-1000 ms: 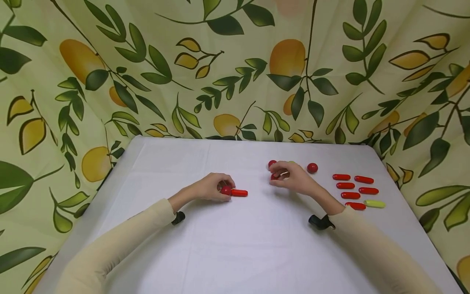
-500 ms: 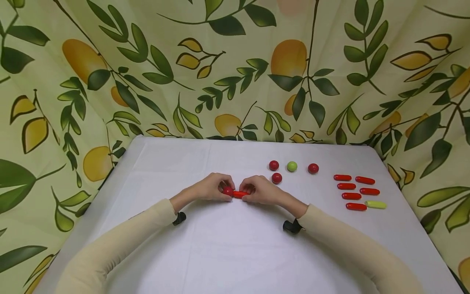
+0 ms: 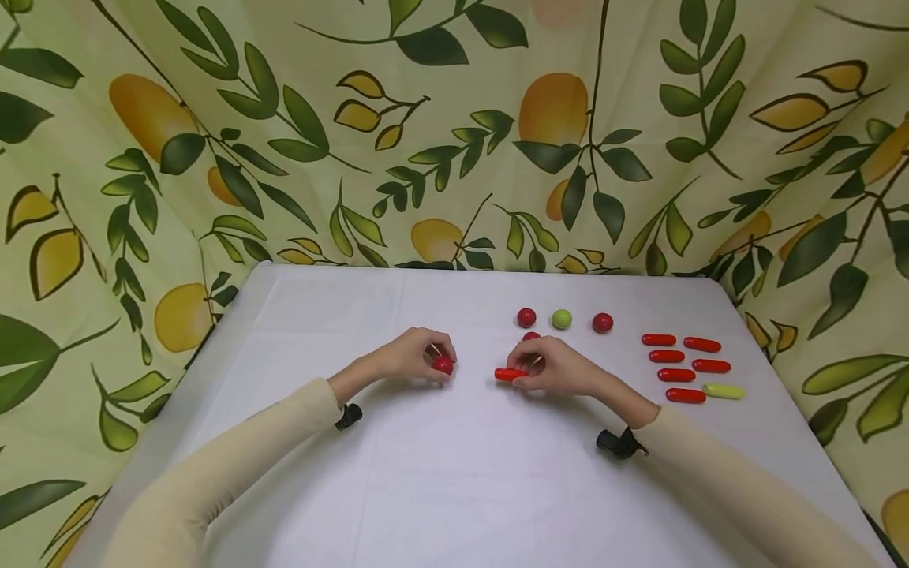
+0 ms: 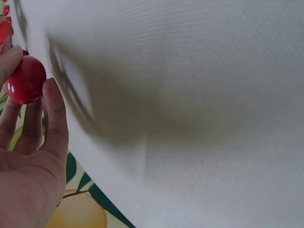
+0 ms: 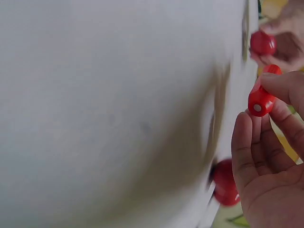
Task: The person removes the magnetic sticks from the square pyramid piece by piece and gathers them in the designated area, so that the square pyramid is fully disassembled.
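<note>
In the head view my left hand (image 3: 410,355) is at the middle of the table, pinching a glossy dark red ball (image 3: 443,364) between thumb and fingertips; the left wrist view shows the same ball (image 4: 26,80) up close. To its right, my right hand (image 3: 568,368) pinches a short red rod (image 3: 506,374) that points toward the ball, with a gap between the two. The right wrist view shows a small pale disc on the near end of this rod (image 5: 261,97). Just behind the right hand lies another red ball (image 3: 531,337), partly hidden by it.
On the white-covered table (image 3: 398,473), a red ball (image 3: 526,317), a green ball (image 3: 562,319) and another red ball (image 3: 602,322) stand in a row at the back. Further right lie several red rods (image 3: 671,375) and one yellow-green rod (image 3: 724,391). A patterned curtain (image 3: 454,158) surrounds the table.
My right hand left the red ball behind, gripped the red rod that touched the left hand's ball, and pulled it off to the right. The left hand has stayed nearly in place.
</note>
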The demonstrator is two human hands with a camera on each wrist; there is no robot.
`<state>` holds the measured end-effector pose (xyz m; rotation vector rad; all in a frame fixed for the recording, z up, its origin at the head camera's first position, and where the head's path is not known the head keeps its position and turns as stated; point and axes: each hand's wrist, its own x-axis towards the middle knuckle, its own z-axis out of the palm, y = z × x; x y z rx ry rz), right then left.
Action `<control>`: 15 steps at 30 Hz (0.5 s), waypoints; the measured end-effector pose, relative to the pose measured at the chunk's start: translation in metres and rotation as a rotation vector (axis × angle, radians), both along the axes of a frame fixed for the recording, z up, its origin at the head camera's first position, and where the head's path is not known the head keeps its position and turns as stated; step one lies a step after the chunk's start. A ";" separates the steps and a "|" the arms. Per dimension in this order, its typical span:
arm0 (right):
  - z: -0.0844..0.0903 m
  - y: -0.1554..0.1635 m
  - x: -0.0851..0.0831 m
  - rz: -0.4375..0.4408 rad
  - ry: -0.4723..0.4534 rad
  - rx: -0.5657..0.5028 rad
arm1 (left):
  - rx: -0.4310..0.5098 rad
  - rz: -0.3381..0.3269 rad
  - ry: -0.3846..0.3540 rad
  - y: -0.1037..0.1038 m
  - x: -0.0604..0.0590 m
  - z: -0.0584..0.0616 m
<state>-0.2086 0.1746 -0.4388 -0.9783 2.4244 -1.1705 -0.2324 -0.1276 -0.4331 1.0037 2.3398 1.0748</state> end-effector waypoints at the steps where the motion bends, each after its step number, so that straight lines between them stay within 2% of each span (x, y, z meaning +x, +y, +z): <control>1: -0.001 0.005 0.000 -0.012 -0.002 0.004 | -0.006 -0.003 -0.001 0.000 0.000 -0.001; 5: -0.003 0.022 -0.001 -0.044 -0.018 0.011 | -0.021 -0.003 0.013 -0.001 0.000 -0.006; 15: 0.001 0.086 0.004 -0.123 -0.021 0.050 | -0.039 -0.026 0.040 -0.001 0.002 -0.005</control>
